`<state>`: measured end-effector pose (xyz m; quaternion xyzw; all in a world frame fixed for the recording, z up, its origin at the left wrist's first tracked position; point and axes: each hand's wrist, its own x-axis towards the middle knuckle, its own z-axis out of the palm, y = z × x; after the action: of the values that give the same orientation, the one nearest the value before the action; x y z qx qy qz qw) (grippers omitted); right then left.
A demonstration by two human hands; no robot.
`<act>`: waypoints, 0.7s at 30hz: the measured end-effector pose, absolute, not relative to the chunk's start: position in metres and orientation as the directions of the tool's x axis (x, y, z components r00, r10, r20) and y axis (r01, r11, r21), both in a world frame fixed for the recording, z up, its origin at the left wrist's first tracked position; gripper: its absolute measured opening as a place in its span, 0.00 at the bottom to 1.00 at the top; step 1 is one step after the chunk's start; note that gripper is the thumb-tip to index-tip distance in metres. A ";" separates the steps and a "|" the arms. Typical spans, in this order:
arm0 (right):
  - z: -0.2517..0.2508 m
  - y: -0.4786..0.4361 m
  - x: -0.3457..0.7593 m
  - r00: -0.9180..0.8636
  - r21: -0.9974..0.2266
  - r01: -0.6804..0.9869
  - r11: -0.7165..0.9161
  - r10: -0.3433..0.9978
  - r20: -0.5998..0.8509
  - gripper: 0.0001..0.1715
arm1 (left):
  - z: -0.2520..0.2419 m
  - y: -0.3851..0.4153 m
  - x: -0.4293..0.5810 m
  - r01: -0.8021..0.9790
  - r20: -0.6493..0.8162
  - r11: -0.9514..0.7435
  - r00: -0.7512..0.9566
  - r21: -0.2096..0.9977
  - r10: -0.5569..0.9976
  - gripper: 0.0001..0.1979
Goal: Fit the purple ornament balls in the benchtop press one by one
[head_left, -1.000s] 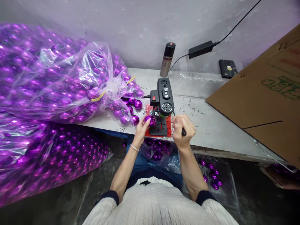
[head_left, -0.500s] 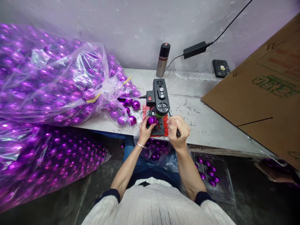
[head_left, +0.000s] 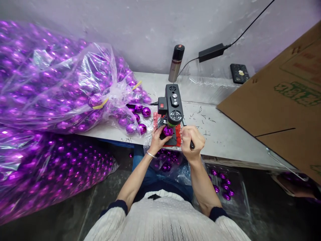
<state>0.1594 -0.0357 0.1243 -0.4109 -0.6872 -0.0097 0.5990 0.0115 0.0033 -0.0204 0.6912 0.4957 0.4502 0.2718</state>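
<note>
A small black bench press machine (head_left: pixel 172 104) stands on a red pad at the table's front edge. My left hand (head_left: pixel 157 140) is closed on a shiny purple ball (head_left: pixel 167 131) and holds it on the base plate, right under the machine's head. My right hand (head_left: pixel 191 142) is wrapped round the machine's black lever handle (head_left: pixel 192 145), just right of the ball. Loose purple balls (head_left: pixel 140 113) lie on the table to the left of the machine.
Big clear bags of purple balls (head_left: pixel 57 83) fill the left side, on the table and below it. A bag of balls (head_left: pixel 167 163) rests in my lap, a clear tray with balls (head_left: pixel 225 190) lower right. Cardboard sheet (head_left: pixel 283 103) at right; spray can (head_left: pixel 176 63), power adapter (head_left: pixel 211 52), dark phone-like slab (head_left: pixel 239 73) behind.
My left hand has carried the purple ball rightward, from the machine's left side to under its head. My right hand stays on the lever and has shifted slightly left.
</note>
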 end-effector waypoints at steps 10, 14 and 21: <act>0.087 -0.040 0.157 0.070 -0.442 0.585 0.680 0.501 0.863 0.14 | -0.025 0.002 0.012 0.456 0.358 -0.356 0.086 0.815 0.930 0.31; 0.071 -0.037 0.155 0.096 -0.422 0.591 0.688 0.459 0.883 0.15 | -0.025 0.001 0.012 0.460 0.346 -0.346 0.089 0.818 0.934 0.31; 0.056 -0.031 0.152 0.152 -0.420 0.538 0.731 0.406 0.901 0.14 | -0.024 0.000 0.011 0.453 0.363 -0.367 0.099 0.813 0.927 0.31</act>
<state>0.1518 -0.0309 0.0562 -0.3633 -0.6491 -0.0495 0.6665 0.0115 0.0002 -0.0236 0.6931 0.4975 0.4505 0.2630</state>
